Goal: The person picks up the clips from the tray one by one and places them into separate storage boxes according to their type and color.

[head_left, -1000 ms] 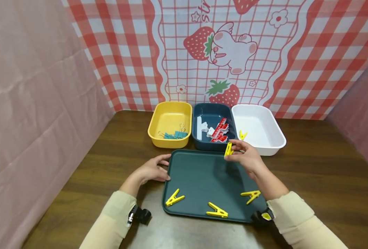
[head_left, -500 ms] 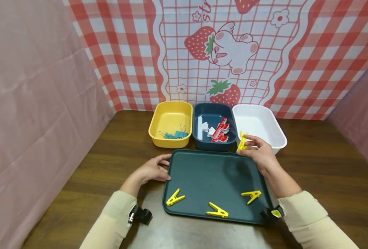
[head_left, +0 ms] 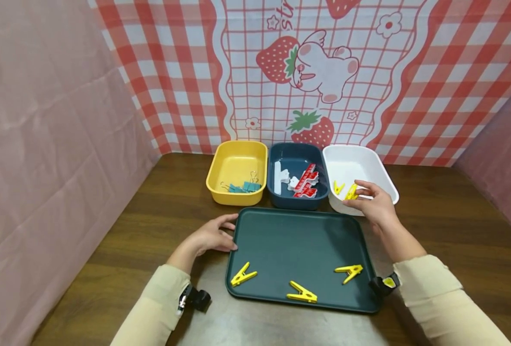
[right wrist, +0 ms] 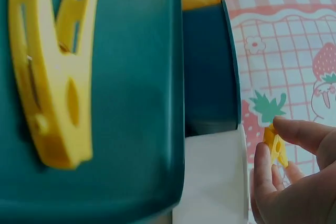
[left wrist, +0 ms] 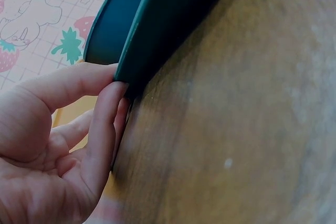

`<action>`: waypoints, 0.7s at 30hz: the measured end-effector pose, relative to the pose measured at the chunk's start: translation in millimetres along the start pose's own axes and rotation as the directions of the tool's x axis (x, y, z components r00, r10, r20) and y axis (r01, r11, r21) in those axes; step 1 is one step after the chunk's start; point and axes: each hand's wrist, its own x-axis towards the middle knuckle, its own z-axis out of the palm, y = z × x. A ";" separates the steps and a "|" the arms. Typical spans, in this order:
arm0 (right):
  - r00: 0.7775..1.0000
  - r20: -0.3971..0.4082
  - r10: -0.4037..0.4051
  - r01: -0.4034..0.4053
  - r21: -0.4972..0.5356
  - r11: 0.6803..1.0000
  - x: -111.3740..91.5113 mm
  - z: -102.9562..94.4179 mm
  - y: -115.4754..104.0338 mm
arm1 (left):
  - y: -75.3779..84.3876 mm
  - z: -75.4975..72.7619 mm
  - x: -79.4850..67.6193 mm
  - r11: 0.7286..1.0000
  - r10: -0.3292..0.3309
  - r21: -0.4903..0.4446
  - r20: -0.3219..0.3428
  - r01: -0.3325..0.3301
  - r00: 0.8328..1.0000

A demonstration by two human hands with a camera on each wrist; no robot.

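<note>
My right hand (head_left: pixel 376 206) pinches a yellow clothespin (head_left: pixel 351 191) between thumb and fingers above the near part of the white bin (head_left: pixel 361 166). Another yellow clothespin (head_left: pixel 338 188) lies inside that bin. The pinch on the held clothespin (right wrist: pixel 275 144) also shows in the right wrist view. At the left edge of the dark green tray (head_left: pixel 290 245), my left hand (head_left: pixel 209 236) touches the rim with relaxed fingertips. On the tray are three yellow clothespins: one at the left (head_left: pixel 243 275), one at the front (head_left: pixel 302 292) and one at the right (head_left: pixel 349 272).
Behind the tray stand a yellow bin (head_left: pixel 236 163) with teal binder clips (head_left: pixel 244 187) and a navy bin (head_left: pixel 296 153) with white clips (head_left: pixel 280 177) and red clips (head_left: pixel 305 181). The bins sit side by side on a wooden table (head_left: pixel 151 216), with checked cloth behind.
The right hand has carried the clothespin rightward from over the tray's back edge to the white bin. The left hand stays at the tray's edge.
</note>
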 end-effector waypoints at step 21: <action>0.999 -0.037 0.037 -0.037 -0.006 0.999 39.8 -3.6 -1.2 | 0.8 -0.5 -0.6 1.000 -0.005 0.001 0.001 0.005 1.000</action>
